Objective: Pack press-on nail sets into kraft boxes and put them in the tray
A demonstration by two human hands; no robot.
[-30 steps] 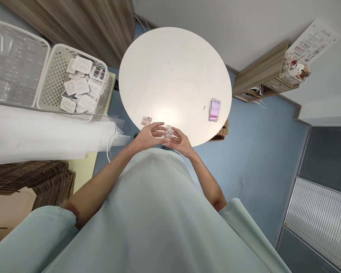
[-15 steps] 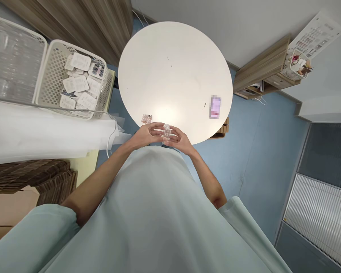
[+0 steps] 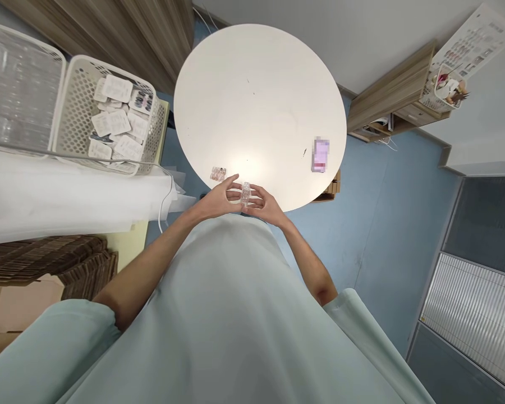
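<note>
A small clear plastic case is held upright between my hands over the near edge of the round white table. My left hand grips it from the left, fingers curved towards it and one digit raised off it. From the other side, my right hand has its bent fingers and thumb against the case. Just beyond my left hand, a set of pinkish press-on nails lies in rows on the tabletop.
The round white table carries a blurred purple-pink item at right. On the left, a white basket holds many white cards, beside a bin of clear plastic packs. Flattened cardboard is stacked at lower left.
The upper digit of my left hand has lifted away from the clear plastic case. The case has shifted slightly left, and the whole view has moved a little.
</note>
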